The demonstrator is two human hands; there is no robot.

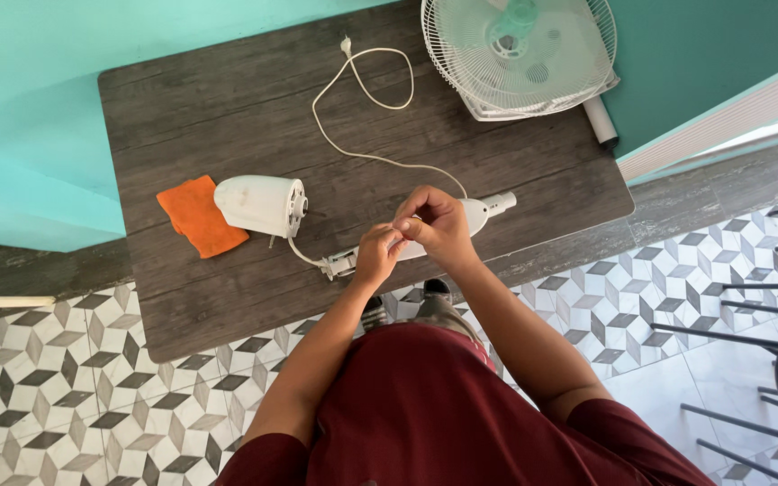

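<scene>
Right under our fingers lies the white fan neck (483,212), its long axis running left to right along the near edge of the tabletop (227,117). Both hands meet over its middle: left hand (377,256) and right hand (434,220) pinch together on something too small to tell. The motor housing (261,205) sits well to the left, wired to it.
</scene>
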